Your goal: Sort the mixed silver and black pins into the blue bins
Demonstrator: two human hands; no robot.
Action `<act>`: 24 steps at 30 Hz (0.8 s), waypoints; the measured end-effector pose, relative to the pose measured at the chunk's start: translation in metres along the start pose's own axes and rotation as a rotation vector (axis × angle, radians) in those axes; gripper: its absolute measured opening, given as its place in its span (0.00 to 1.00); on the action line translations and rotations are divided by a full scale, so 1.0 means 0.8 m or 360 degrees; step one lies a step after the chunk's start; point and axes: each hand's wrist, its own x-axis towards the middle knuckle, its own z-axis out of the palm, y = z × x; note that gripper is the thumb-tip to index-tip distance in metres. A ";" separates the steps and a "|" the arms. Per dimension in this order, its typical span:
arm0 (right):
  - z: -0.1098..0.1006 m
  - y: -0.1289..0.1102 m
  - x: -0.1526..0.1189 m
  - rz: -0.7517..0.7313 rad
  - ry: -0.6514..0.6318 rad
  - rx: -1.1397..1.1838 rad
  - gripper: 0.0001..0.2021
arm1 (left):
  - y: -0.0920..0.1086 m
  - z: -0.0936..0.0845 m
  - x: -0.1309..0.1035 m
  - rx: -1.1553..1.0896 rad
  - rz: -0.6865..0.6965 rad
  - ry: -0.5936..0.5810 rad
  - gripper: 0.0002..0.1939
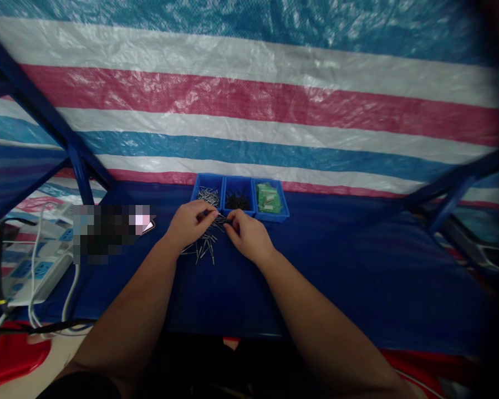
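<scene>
My left hand (192, 223) is closed in a pinch on a thin metal pin that looks like a blind rivet. Close by on the right, my right hand (249, 235) has its thumb and fingers pressed together around something small and dark, too small to name. The fingertips of both hands nearly meet just in front of the bins. Below and between them, a loose pile of similar silver blind rivets (208, 244) lies on the blue table (224, 299). More silver rivets (208, 195) fill the left blue bin (210, 180), partly hidden behind my left hand.
The middle blue bin (238, 183) holds small black parts (237, 200), and the right one (283, 207) holds green packets (269, 198). White power strips (45, 280) with cables are at the left. A striped tarp (266, 105) hangs behind; blue frame bars (80, 172) flank the table.
</scene>
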 end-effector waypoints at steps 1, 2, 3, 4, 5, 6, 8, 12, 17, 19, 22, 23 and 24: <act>0.000 0.001 0.000 -0.0002 0.0012 0.0011 0.10 | -0.001 0.000 0.000 -0.0001 -0.0045 0.0148 0.08; 0.001 0.001 -0.001 -0.0015 0.0017 0.0013 0.10 | -0.003 0.000 0.000 -0.0002 -0.0109 0.0285 0.09; 0.001 0.001 -0.001 -0.0043 0.0012 0.0010 0.09 | -0.006 0.000 -0.001 0.0001 -0.0185 0.0396 0.10; 0.002 0.000 -0.001 -0.0088 -0.0004 0.0003 0.08 | -0.009 0.000 -0.001 0.0013 -0.0263 0.0473 0.11; 0.003 -0.001 -0.002 -0.0146 -0.0025 -0.0004 0.08 | -0.012 0.000 -0.001 0.0039 -0.0337 0.0509 0.12; 0.005 -0.001 -0.002 -0.0208 -0.0050 -0.0012 0.08 | -0.014 -0.001 -0.002 0.0079 -0.0402 0.0511 0.14; 0.010 -0.003 -0.002 -0.0307 -0.0104 -0.0028 0.10 | -0.017 -0.001 -0.002 0.0172 -0.0499 0.0471 0.15; 0.020 -0.003 0.003 -0.0315 -0.0198 -0.0108 0.10 | -0.013 -0.003 -0.001 0.0228 -0.0537 0.0378 0.11; 0.020 -0.006 0.009 -0.0177 -0.0270 -0.0178 0.09 | -0.011 0.001 0.000 0.0192 -0.0480 0.0184 0.09; 0.017 -0.008 0.009 -0.0113 -0.0275 -0.0223 0.10 | -0.014 0.002 -0.001 0.0192 -0.0469 0.0160 0.09; 0.013 -0.009 0.008 -0.0001 -0.0282 -0.0323 0.09 | -0.016 0.003 -0.002 0.0193 -0.0472 0.0164 0.09; 0.011 -0.009 0.008 0.0034 -0.0292 -0.0350 0.08 | -0.016 0.003 -0.002 0.0186 -0.0471 0.0155 0.09; 0.010 -0.009 0.008 0.0067 -0.0303 -0.0371 0.07 | -0.016 0.003 -0.002 0.0172 -0.0463 0.0135 0.09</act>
